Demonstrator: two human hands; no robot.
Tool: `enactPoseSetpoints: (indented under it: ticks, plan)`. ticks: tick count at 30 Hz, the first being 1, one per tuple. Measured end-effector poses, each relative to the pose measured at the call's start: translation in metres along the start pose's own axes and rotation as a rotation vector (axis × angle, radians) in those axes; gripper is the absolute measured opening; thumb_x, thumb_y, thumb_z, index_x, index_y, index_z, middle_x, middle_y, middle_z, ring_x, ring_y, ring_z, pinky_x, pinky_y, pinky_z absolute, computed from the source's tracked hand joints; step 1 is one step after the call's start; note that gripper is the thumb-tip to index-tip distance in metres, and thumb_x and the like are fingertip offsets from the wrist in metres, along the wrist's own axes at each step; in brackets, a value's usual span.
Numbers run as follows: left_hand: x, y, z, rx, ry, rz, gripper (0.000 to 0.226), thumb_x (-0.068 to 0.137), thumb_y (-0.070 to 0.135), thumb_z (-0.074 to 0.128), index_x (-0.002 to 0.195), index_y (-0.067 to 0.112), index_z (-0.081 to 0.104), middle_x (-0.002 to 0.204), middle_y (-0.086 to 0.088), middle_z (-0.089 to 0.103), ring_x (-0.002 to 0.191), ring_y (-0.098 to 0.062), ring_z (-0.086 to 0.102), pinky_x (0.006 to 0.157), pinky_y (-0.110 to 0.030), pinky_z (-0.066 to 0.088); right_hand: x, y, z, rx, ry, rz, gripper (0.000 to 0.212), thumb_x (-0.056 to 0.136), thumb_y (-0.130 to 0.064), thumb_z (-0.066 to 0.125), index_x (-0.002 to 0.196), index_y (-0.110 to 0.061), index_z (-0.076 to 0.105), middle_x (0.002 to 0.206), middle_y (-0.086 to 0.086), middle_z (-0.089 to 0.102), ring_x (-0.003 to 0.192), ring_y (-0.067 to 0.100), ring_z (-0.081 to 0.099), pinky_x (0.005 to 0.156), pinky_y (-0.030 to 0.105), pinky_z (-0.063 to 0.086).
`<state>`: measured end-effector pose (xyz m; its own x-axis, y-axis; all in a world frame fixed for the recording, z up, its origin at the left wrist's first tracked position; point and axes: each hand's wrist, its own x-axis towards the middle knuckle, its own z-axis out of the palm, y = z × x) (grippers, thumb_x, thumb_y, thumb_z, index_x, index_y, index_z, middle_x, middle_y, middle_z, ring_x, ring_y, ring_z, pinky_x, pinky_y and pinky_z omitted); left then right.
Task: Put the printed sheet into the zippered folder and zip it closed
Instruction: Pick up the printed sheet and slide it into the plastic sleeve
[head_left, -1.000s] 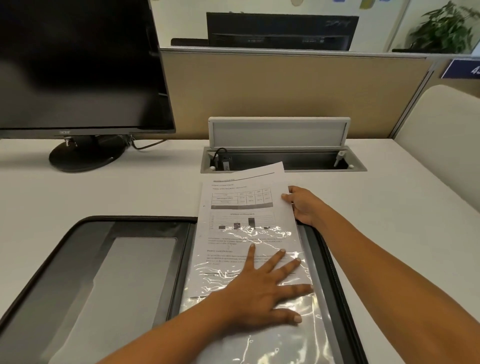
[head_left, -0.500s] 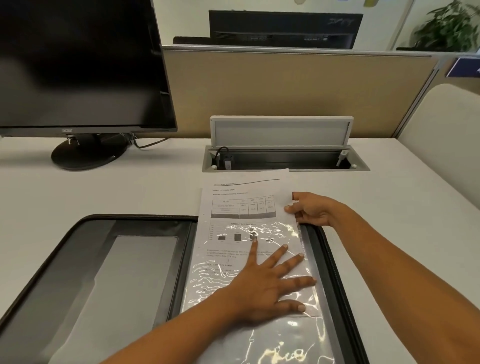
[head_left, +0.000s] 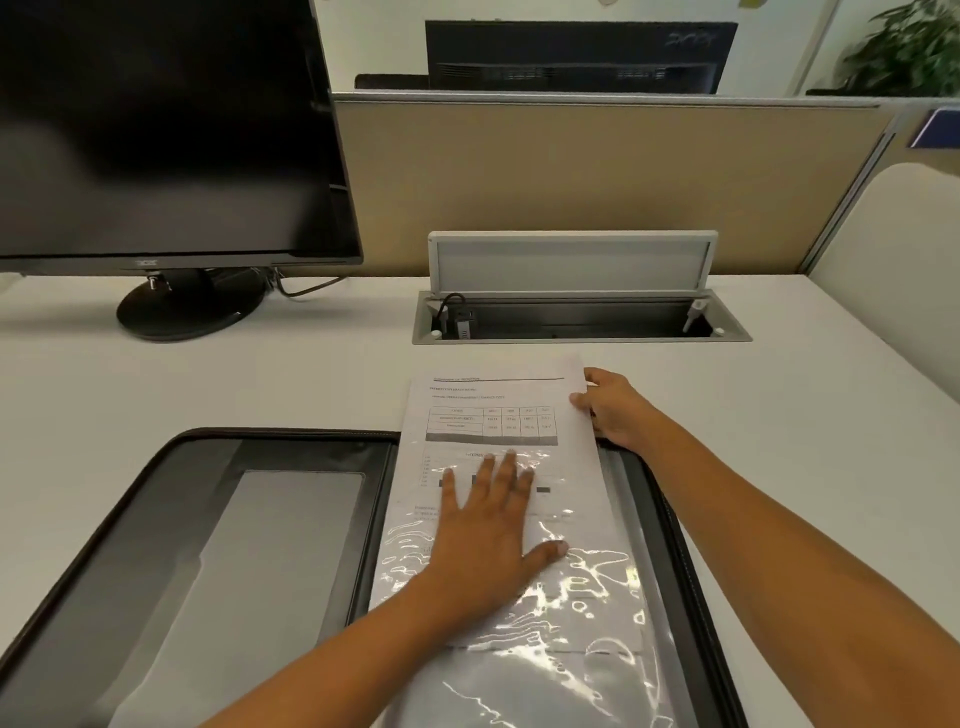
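Your left hand (head_left: 488, 525) is pressing flat, fingers straight and spread, on the clear sleeve (head_left: 587, 597) of the open zippered folder (head_left: 156, 545). Farther out, your right hand (head_left: 615, 410) is pinching the printed sheet (head_left: 493, 400), which is lying partly inside that sleeve.

A white desk (head_left: 260, 384) carries a monitor (head_left: 156, 130) left of its cable box (head_left: 571, 265) and an open folder (head_left: 171, 519) nearer than that box.

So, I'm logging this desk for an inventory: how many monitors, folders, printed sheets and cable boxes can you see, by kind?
2 monitors: near monitor, far monitor
1 zippered folder
1 printed sheet
1 cable box
Total: 5
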<state>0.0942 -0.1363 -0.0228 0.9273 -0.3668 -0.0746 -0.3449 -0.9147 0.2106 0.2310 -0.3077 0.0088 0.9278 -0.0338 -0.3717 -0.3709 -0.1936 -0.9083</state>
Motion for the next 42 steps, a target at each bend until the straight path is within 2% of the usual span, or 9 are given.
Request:
enactPoseSetpoints:
  ticks: [4,9,15,21,30,35,38,40,42]
  plan:
    - [-0.001,-0.004,-0.002,-0.008,-0.024,-0.058,0.086,0.082,0.074,0.019,0.147,0.023,-0.006,0.155,0.001,-0.017,0.142,-0.018,-0.019,0.108,-0.048,-0.020,0.000,-0.001,-0.006,-0.044,-0.165,0.062,0.047,0.088,0.005,0.050,0.130,-0.013,0.040,0.124,0.014,0.053,0.107,0.031,0.053,0.092,0.049,0.047]
    - [0.000,0.000,-0.002,-0.040,-0.009,-0.042,0.086,0.082,0.073,0.019,0.147,0.024,-0.007,0.155,0.002,-0.017,0.141,-0.017,-0.021,0.108,-0.047,-0.021,0.002,-0.019,-0.021,-0.396,-0.346,0.111,0.041,0.083,0.005,0.057,0.120,-0.012,0.047,0.118,0.011,0.054,0.104,0.027,0.052,0.090,0.042,0.048]
    - [-0.005,0.001,-0.002,0.024,0.026,-0.091,0.086,0.080,0.075,0.015,0.147,0.024,-0.006,0.155,-0.001,-0.019,0.140,-0.020,-0.024,0.104,-0.053,-0.026,0.013,-0.028,0.009,-0.888,-0.129,-0.275,0.037,0.083,-0.016,0.064,0.118,-0.012,0.054,0.130,0.009,0.050,0.117,0.026,0.047,0.096,0.032,0.038]
    - [-0.017,-0.005,0.001,0.056,0.045,-0.190,0.089,0.076,0.079,0.010,0.146,0.027,-0.008,0.154,-0.001,-0.022,0.140,-0.023,-0.025,0.096,-0.056,-0.032,0.015,-0.033,0.047,-1.293,0.004,-0.352,0.032,0.086,-0.042,0.055,0.108,-0.018,0.059,0.118,0.007,0.059,0.115,0.028,0.047,0.103,0.050,0.028]
    - [-0.012,-0.001,0.006,0.041,0.056,-0.197,0.101,0.059,0.082,-0.012,0.145,0.028,-0.012,0.154,0.000,-0.021,0.139,-0.023,-0.026,0.096,-0.057,-0.031,-0.010,-0.031,0.066,-1.225,-0.026,-0.365,0.031,0.094,-0.034,0.041,0.088,-0.011,0.060,0.103,0.008,0.063,0.100,0.025,0.051,0.101,0.048,0.029]
    - [-0.012,-0.002,0.006,0.060,0.050,-0.202,0.103,0.058,0.081,-0.014,0.146,0.027,-0.009,0.155,-0.002,-0.018,0.141,-0.024,-0.022,0.100,-0.060,-0.025,-0.030,-0.018,0.063,-1.151,-0.026,-0.392,0.037,0.092,-0.029,0.043,0.058,-0.016,0.042,0.067,-0.004,0.041,0.086,0.018,0.038,0.093,0.045,0.034]
    - [-0.012,-0.001,0.005,0.068,0.036,-0.204,0.104,0.056,0.080,-0.016,0.146,0.027,-0.009,0.155,-0.003,-0.017,0.141,-0.025,-0.021,0.102,-0.061,-0.022,-0.042,-0.010,0.061,-1.136,-0.041,-0.432,0.034,0.093,-0.027,0.041,0.062,-0.013,0.048,0.072,-0.001,0.042,0.086,0.021,0.040,0.080,0.041,0.035]
    - [-0.012,0.000,0.004,0.069,0.025,-0.205,0.105,0.055,0.080,-0.017,0.145,0.026,-0.011,0.155,-0.003,-0.019,0.141,-0.025,-0.022,0.102,-0.061,-0.022,-0.047,-0.005,0.058,-1.140,-0.067,-0.432,0.031,0.094,-0.027,0.039,0.086,-0.008,0.063,0.093,0.006,0.056,0.093,0.026,0.048,0.083,0.040,0.040]
    - [-0.012,0.000,0.004,0.068,0.026,-0.207,0.103,0.058,0.080,-0.014,0.145,0.026,-0.011,0.155,-0.003,-0.019,0.141,-0.025,-0.023,0.103,-0.061,-0.022,-0.051,-0.001,0.056,-1.155,-0.094,-0.418,0.033,0.095,-0.027,0.038,0.114,-0.010,0.059,0.118,0.009,0.055,0.106,0.027,0.049,0.093,0.042,0.041]
